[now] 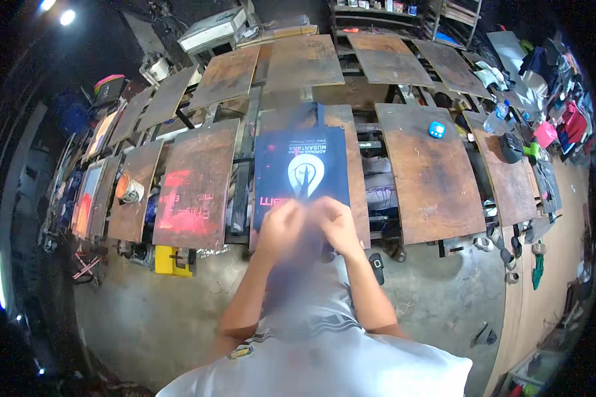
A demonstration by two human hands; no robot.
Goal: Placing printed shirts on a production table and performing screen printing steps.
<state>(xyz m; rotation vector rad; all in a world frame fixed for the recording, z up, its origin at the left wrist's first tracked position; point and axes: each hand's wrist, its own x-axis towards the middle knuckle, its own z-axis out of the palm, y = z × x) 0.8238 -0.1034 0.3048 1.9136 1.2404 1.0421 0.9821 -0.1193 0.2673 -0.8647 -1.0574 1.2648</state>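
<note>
While a dark blue bag (331, 159) lies flat on a wooden board (357, 165) directly before the person, both bare hands meet over its near edge. The bag bears a white rounded emblem (306, 173), with pink marks at its left side, and a dark strap (320, 114) extends from its far edge. The left hand (280, 228) and right hand (336, 226) are close together, their fingers curled inward; a blur covers the space between them, so I cannot tell whether they grip anything.

The board to the left (195, 188) is smeared with bright pink, and beyond it a stained cup (130, 189) stands on another board. To the right, a small blue device (437, 129) rests on a brown board (437, 185); farther right are a clear bottle (496, 119) and a black pouch (510, 147). More boards line the far row, with a shelf (377, 14) behind.
</note>
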